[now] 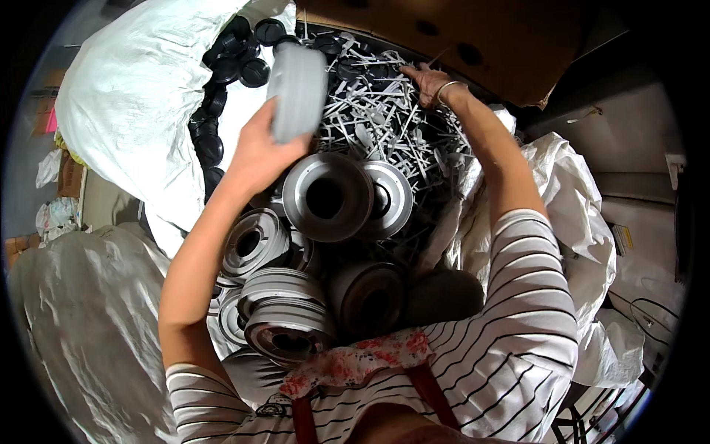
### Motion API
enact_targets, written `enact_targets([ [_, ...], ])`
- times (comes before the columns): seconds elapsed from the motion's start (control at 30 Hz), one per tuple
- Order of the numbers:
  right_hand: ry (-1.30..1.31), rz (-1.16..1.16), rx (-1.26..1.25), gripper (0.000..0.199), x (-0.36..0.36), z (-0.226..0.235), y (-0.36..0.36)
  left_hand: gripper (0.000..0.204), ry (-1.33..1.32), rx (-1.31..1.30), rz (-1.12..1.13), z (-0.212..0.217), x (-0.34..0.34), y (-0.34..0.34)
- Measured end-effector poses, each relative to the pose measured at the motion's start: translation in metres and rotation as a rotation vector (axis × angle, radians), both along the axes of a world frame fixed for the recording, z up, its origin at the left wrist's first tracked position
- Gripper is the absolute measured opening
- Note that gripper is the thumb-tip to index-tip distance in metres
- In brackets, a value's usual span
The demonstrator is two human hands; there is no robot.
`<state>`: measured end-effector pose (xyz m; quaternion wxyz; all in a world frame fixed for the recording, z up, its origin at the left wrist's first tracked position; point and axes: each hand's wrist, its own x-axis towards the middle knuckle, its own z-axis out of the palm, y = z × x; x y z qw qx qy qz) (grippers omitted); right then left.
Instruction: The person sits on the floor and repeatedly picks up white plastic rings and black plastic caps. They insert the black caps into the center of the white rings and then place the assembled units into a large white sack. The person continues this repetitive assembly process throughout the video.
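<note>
My left hand (260, 154) grips a light grey round plastic part (299, 92), blurred by motion and seen mostly from its side. That part is above the border between the black round caps (254, 72) and a heap of thin whitish plastic sprues (384, 111). At the far right edge of the heap, my right hand (429, 83) reaches out with its fingers apart, next to the sprues; nothing shows in it. Closer to my body lie several grey plastic spools (327, 197), with stacked flanged rings (285, 307) at their left.
A big white woven sack (133, 96) spreads at the far left, another pale sack (89, 325) at the near left. Crumpled white sacking (566, 200) lies along the right. A brown cardboard panel (458, 29) stands at the back. Dark shadow covers the nearest spools.
</note>
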<state>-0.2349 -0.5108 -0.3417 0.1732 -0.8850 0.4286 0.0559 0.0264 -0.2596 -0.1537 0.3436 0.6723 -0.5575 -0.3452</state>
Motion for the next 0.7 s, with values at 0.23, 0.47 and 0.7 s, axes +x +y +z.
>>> enact_targets([
  [0.23, -0.166, -0.032, 0.11, 0.075, -0.01, 0.022, 0.014, 0.056, 0.464, -0.006, 0.399, 0.05, 0.032, 0.135],
  [0.47, -0.733, -0.099, 0.247, 0.061, -0.021, 0.119, 0.074, 0.054, 0.617, -0.249, 0.579, 0.059, 0.032, 0.239],
  [0.7, -0.757, -0.123, 0.303, 0.063, -0.11, 0.264, 0.162, 0.047, 0.656, -0.387, 0.554, 0.058, 0.037, 0.301],
])
